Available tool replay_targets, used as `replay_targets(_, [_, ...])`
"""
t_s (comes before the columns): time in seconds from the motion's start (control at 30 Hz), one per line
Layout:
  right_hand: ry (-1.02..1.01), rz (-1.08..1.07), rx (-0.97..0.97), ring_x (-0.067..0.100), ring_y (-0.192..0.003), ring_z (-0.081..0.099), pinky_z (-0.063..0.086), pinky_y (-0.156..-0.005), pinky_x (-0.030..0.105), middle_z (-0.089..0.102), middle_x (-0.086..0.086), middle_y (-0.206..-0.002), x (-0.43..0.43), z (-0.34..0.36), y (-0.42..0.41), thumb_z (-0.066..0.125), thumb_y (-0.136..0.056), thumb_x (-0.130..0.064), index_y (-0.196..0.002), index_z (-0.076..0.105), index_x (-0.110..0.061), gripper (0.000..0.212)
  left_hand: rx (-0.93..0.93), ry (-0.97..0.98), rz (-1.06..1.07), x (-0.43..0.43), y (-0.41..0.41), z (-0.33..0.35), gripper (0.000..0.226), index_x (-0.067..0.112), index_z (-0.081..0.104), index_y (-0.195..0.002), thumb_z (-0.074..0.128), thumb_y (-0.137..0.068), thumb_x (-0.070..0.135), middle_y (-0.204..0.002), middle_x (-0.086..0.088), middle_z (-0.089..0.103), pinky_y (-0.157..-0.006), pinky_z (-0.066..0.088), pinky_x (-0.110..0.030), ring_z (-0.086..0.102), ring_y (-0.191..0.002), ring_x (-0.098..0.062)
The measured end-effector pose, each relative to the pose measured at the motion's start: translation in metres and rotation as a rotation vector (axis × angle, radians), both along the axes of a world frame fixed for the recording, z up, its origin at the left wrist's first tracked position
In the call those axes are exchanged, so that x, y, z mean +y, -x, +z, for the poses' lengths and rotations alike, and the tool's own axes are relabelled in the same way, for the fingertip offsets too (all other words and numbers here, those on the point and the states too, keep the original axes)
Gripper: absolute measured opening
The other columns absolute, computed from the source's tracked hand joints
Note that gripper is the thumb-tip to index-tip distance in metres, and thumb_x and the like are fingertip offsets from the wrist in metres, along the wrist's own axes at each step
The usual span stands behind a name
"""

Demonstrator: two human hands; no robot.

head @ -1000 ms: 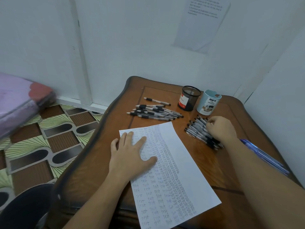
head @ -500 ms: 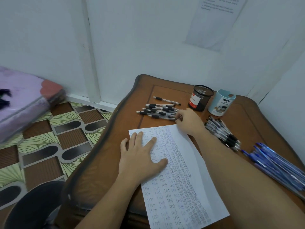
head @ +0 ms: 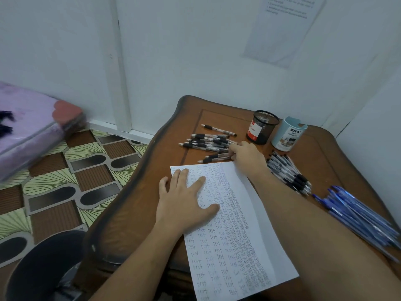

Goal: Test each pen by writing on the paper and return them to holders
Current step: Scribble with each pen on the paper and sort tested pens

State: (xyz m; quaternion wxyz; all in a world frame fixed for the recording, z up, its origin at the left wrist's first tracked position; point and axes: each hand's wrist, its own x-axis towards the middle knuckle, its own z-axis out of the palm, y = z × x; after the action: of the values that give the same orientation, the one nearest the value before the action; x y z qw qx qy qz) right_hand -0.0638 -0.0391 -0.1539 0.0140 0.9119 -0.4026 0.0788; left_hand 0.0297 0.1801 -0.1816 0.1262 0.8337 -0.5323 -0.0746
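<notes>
Pen (head: 216, 157) against right fingers (head: 236, 151), beside paper (head: 234, 213)

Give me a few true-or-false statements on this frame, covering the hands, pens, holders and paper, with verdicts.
1. The left hand lies flat on the paper. True.
2. Pens stand in the black mesh holder. False: none stick out of it; the pens lie on the table.
3. The right hand is at the black-grip pens to the left of the mesh holder. True.
4. The paper is blank. False: rows of handwritten "test" cover most of it.
5. The blue pens lie to the left of the paper. False: they are piled at the right of the table.
</notes>
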Motion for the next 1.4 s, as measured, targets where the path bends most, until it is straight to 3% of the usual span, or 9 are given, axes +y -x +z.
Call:
replay_targets(0.43, [-0.097, 0.042, -0.056, 0.018, -0.1, 0.048, 0.043, -0.078, 0.032, 0.051, 0.001, -0.105, -0.009, -0.004, 0.002, 0.053, -0.102, -0.016, -0.109, 0.065, -0.025, 0.017, 0.007, -0.013, 0.0, 0.0, 0.0, 0.002, 0.081, 0.045, 0.017, -0.153, 0.029, -0.082, 0.083, -0.167, -0.001, 0.001, -0.118, -0.009, -0.051, -0.007, -0.152, -0.021])
replay_targets(0.67, [-0.049, 0.07, 0.004, 0.018, -0.099, 0.044, 0.044, -0.079, 0.033, 0.054, 0.001, -0.113, -0.008, -0.008, 0.002, 0.045, -0.101, -0.003, -0.107, 0.051, -0.024, 0.023, 0.047, 0.023, -0.009, 0.0, 0.0, 0.003, 0.08, 0.045, 0.018, -0.153, 0.036, -0.083, 0.08, -0.166, 0.003, -0.001, -0.118, -0.012, -0.049, -0.011, -0.152, -0.018])
replay_targets(0.8, [-0.073, 0.09, -0.03, 0.023, -0.093, 0.052, 0.049, -0.077, 0.039, 0.06, 0.005, -0.107, -0.006, 0.001, 0.005, 0.039, -0.104, -0.007, -0.106, 0.045, -0.024, 0.018, 0.051, 0.027, -0.035, 0.0, -0.001, 0.002, 0.075, 0.045, 0.023, -0.152, 0.035, -0.086, 0.078, -0.166, 0.004, 0.003, -0.118, -0.013, -0.051, -0.006, -0.152, -0.016])
replay_targets(0.87, [-0.158, 0.051, -0.19, 0.021, -0.091, 0.055, 0.051, -0.078, 0.038, 0.061, 0.003, -0.103, -0.001, 0.012, 0.009, 0.041, -0.105, -0.009, -0.109, 0.051, -0.019, 0.015, 0.057, 0.039, -0.038, 0.001, -0.001, 0.002, 0.073, 0.044, 0.027, -0.151, 0.036, -0.086, 0.076, -0.166, 0.004, 0.009, -0.119, -0.011, -0.052, -0.002, -0.152, -0.015])
replay_targets(0.97, [-0.371, -0.097, -0.624, 0.014, -0.084, 0.059, 0.052, -0.071, 0.029, 0.062, -0.006, -0.095, 0.01, 0.033, 0.018, 0.051, -0.101, -0.009, -0.099, 0.062, -0.019, 0.015, 0.054, 0.043, -0.037, 0.001, -0.002, 0.002, 0.072, 0.043, 0.029, -0.15, 0.036, -0.086, 0.076, -0.165, 0.004, 0.011, -0.119, -0.01, -0.052, 0.0, -0.152, -0.015])
replay_targets(1.03, [-0.514, -0.181, -0.893, 0.019, -0.079, 0.065, 0.057, -0.071, 0.037, 0.068, 0.0, -0.092, 0.02, 0.044, 0.027, 0.058, -0.096, -0.006, -0.091, 0.066, -0.017, 0.015, 0.046, 0.032, -0.039, 0.0, -0.001, 0.002, 0.072, 0.043, 0.029, -0.151, 0.035, -0.087, 0.076, -0.165, 0.004, 0.011, -0.118, -0.01, -0.052, 0.0, -0.152, -0.015])
replay_targets(1.13, [-0.688, -0.219, -1.167, 0.025, -0.083, 0.07, 0.06, -0.07, 0.035, 0.07, 0.015, -0.094, 0.039, 0.057, 0.044, 0.067, -0.09, 0.002, -0.092, 0.065, -0.009, 0.011, 0.037, 0.03, -0.037, 0.0, -0.001, 0.001, 0.073, 0.043, 0.03, -0.151, 0.035, -0.086, 0.077, -0.165, 0.004, 0.013, -0.119, -0.008, -0.052, 0.002, -0.152, -0.016])
replay_targets(1.3, [-0.974, -0.299, -1.595, 0.03, -0.087, 0.07, 0.062, -0.077, 0.042, 0.066, 0.018, -0.097, 0.068, 0.065, 0.076, 0.062, -0.09, 0.009, -0.102, 0.061, -0.01, 0.022, 0.032, 0.021, -0.041, -0.001, -0.001, 0.001, 0.073, 0.044, 0.03, -0.15, 0.035, -0.086, 0.078, -0.165, 0.003, 0.014, -0.119, -0.007, -0.053, 0.003, -0.152, -0.017])
replay_targets(1.4, [-1.166, -0.295, -1.804, 0.019, -0.077, 0.063, 0.063, -0.066, 0.038, 0.062, 0.01, -0.085, 0.082, 0.06, 0.094, 0.056, -0.098, -0.001, -0.109, 0.062, -0.003, 0.013, 0.026, 0.011, -0.04, -0.001, -0.001, 0.001, 0.073, 0.044, 0.029, -0.151, 0.034, -0.087, 0.078, -0.165, 0.003, 0.013, -0.119, -0.006, -0.053, 0.003, -0.152, -0.017])
